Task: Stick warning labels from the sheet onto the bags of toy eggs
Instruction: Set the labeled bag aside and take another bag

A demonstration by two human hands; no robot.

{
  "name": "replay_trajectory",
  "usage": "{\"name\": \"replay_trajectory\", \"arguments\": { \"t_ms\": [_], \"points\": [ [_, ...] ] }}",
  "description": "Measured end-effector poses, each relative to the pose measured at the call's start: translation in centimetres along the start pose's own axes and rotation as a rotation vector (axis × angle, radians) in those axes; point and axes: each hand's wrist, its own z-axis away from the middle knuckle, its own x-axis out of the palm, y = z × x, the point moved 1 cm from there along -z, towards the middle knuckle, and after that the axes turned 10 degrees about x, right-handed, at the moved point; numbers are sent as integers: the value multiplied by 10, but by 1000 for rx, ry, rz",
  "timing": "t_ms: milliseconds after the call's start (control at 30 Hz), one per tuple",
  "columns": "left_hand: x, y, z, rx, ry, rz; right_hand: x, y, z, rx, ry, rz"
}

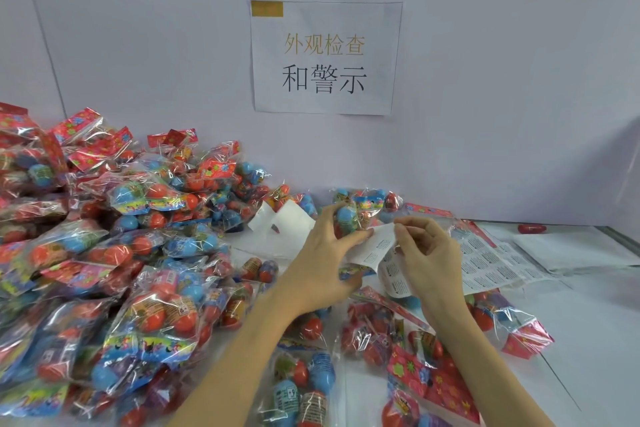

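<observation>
My left hand (pixel 323 260) grips a clear bag of toy eggs (pixel 349 218) in the middle of the table, fingers curled round a blue egg inside. Between both hands curls a strip of the white label sheet (pixel 377 246). My right hand (pixel 429 256) pinches its upper edge with thumb and forefinger. A larger label sheet (pixel 491 263) printed with rows of small text lies flat just right of my right hand. Whether a label is peeled off cannot be told.
A big heap of egg bags (pixel 114 253) fills the left side of the table. More bags (pixel 415 350) lie in front under my forearms. A paper sign (pixel 325 57) hangs on the back wall. White backing papers (pixel 280 222) lie behind my left hand.
</observation>
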Motion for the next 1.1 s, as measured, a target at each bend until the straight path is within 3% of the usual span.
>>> {"name": "replay_trajectory", "arguments": {
  "t_ms": [133, 233, 367, 567, 767, 1100],
  "points": [
    [4, 9, 0, 44, 233, -218, 7, -3, 6, -92, -131, 211],
    [0, 5, 2, 66, 311, -261, 14, -5, 14, -123, -234, 294],
    [-2, 3, 2, 30, 319, -228, 16, -7, 18, -146, -282, 399],
    [0, -4, -1, -103, 328, -145, 14, -4, 15, -236, -200, 443],
    [-7, -17, 3, 27, 154, -1, 13, 1, 10, -228, -205, 502],
    [-9, -6, 0, 142, 312, -121, 9, 2, 9, -182, -195, 430]
  ]
}}
